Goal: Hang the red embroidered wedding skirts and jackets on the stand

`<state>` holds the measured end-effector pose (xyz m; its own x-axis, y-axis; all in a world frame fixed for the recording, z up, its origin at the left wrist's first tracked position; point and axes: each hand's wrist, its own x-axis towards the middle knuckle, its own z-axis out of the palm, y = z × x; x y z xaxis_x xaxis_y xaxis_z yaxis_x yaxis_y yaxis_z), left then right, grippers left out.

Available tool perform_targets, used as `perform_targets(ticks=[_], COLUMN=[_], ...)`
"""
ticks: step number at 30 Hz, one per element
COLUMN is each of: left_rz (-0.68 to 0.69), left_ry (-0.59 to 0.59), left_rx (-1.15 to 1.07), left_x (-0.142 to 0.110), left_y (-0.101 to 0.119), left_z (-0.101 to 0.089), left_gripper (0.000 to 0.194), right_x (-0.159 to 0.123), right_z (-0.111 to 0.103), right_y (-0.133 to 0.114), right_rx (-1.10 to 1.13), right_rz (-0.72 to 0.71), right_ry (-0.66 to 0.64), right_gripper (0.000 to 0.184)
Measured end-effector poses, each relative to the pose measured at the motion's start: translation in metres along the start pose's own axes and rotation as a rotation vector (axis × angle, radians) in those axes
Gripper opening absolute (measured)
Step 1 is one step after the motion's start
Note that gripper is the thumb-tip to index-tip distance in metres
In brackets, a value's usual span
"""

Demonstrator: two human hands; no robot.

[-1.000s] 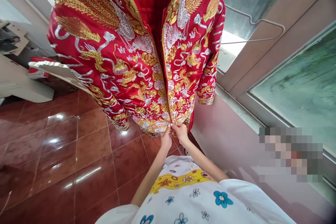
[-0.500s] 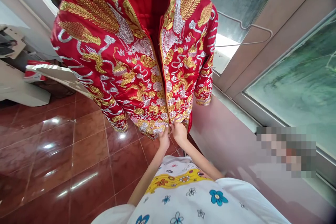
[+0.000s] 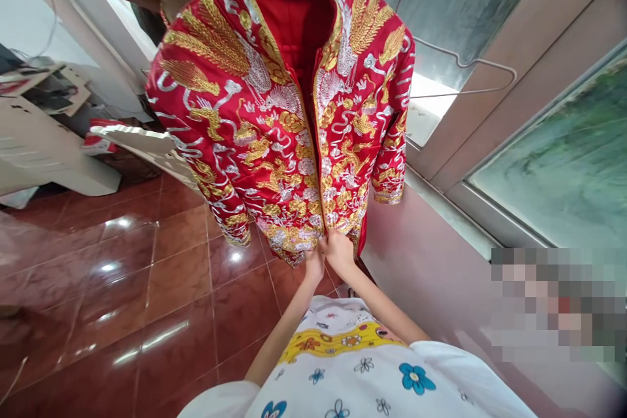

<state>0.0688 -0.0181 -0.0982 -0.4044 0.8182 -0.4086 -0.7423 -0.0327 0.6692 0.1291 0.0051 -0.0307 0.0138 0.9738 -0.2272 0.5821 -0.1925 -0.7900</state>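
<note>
A red jacket (image 3: 274, 150) with gold and silver embroidery hangs upright in front of me, its collar open at the top. Down its middle the two front edges meet near the hem. My left hand (image 3: 314, 263) is closed on the hem at the left front edge. Right beside it, my right hand (image 3: 339, 251) grips the bottom of the right front edge. Both hands touch each other at the centre opening. Whatever small part the fingertips pinch there is hidden.
A wire hanger (image 3: 470, 72) hangs by the window frame (image 3: 441, 144) at the right. A pale wall (image 3: 416, 261) runs below it. On the left, a white machine table (image 3: 59, 150) stands on the glossy red tile floor (image 3: 171, 287).
The view has shifted a little, so the jacket and surroundings sit farther right. Both hands stay at the jacket's hem, with the fingers curled slightly closer in.
</note>
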Motion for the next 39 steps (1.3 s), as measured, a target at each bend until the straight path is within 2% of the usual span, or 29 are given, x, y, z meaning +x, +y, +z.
perform_targets(ticks=[6, 10, 14, 20, 24, 27, 29, 33, 34, 36, 39], left_rz=[-0.024, -0.023, 0.009, 0.065, 0.137, 0.271, 0.384, 0.538, 0.557, 0.581, 0.602], left_ry=[0.026, 0.034, 0.014, 0.029, 0.115, 0.171, 0.126, -0.018, -0.041, -0.076, -0.081], left_rx=[0.002, -0.005, 0.002, 0.171, 0.453, 0.746, 0.941, 1.288, 1.364, 1.502, 1.669], left_x=[0.005, 0.013, 0.02, 0.021, 0.006, -0.003, 0.0, 0.027, 0.034, 0.045, 0.05], left_y=[-0.002, -0.006, -0.007, -0.008, -0.002, 0.017, 0.035, 0.069, 0.075, 0.08, 0.077], left_z=[-0.002, -0.001, 0.003, 0.007, -0.004, -0.005, 0.006, 0.05, 0.06, 0.073, 0.08], left_gripper=[0.025, 0.023, 0.028, 0.026, 0.023, 0.02, 0.017, 0.004, 0.008, 0.016, 0.024], right_x=[0.011, 0.017, 0.033, 0.053, 0.051, 0.049, 0.049, 0.05, 0.05, 0.052, 0.059], right_z=[0.002, 0.006, -0.002, -0.026, -0.027, -0.021, -0.018, -0.014, -0.014, -0.018, -0.034], right_y=[0.007, -0.005, -0.03, -0.069, -0.068, -0.059, -0.055, -0.056, -0.059, -0.067, -0.095], right_rx=[0.25, 0.363, 0.416, 0.486, 0.462, 0.432, 0.422, 0.427, 0.429, 0.435, 0.449], right_rz=[0.11, 0.199, 0.201, 0.036, -0.036, -0.062, -0.08, -0.099, -0.098, -0.087, -0.077], right_ry=[-0.254, -0.343, -0.332, -0.268, -0.234, -0.206, -0.194, -0.192, -0.193, -0.205, -0.241], right_gripper=[0.03, 0.033, 0.033, 0.023, 0.022, 0.024, 0.024, 0.022, 0.022, 0.021, 0.02])
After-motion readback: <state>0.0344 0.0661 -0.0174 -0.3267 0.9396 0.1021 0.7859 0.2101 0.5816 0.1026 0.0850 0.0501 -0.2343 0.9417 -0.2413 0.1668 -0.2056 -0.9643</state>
